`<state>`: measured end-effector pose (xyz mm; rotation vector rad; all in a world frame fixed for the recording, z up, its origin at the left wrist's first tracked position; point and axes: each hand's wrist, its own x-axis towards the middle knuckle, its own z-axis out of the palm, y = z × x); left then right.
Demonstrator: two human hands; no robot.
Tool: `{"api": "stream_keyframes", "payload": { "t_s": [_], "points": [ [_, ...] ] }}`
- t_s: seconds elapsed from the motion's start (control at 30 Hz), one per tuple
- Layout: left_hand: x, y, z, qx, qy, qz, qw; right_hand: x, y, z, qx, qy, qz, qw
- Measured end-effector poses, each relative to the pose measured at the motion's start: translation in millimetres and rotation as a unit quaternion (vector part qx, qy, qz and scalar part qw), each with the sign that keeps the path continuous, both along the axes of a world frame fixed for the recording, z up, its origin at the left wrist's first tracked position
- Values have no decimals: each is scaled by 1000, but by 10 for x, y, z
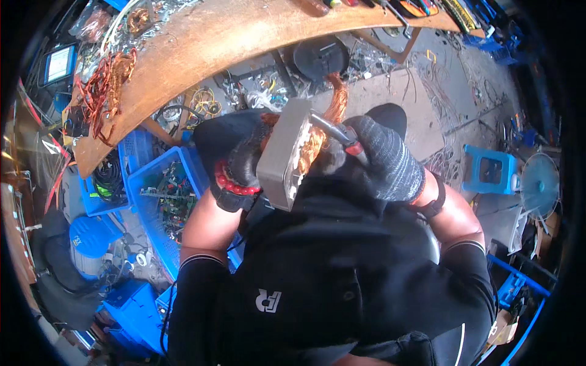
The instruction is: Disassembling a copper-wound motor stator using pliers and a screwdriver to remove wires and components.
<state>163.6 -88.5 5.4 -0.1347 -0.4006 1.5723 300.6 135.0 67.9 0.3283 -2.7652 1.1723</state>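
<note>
left hand [241, 171] in dark knit glove with red cuff grips grey metal motor stator block [282, 155] from its left side, held at chest height above lap. right hand [381, 160] in grey knit glove closed round red-handled pliers [332, 130], tips at copper wire winding [312, 149] inside block. curved wooden desk [201, 43] beyond, loose copper wire tangle [107, 82] on it. blue plastic crate [165, 201] on floor at left.

Wooden bench [201, 43] w/ copper wire scraps [107, 82]; blue crates [162, 195], blue stool [488, 171].
</note>
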Motion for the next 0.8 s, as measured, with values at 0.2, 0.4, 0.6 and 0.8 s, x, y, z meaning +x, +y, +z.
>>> {"api": "stream_keyframes", "payload": {
  "t_s": [0.2,0.4,0.6,0.8],
  "points": [
    [158,-60,-151,65,-9,2,998,121,-16,-183,45,-4,20,999],
    [294,-66,-297,-161,469,45,867,321,-70,-460,41,-56,-5,998],
    [408,-50,-95,-193,198,-50,960,277,61,-452,97,28,43,994],
    [528,-65,-71,-181,291,19,939,222,33,-270,62,-19,86,994]
  ]
}}
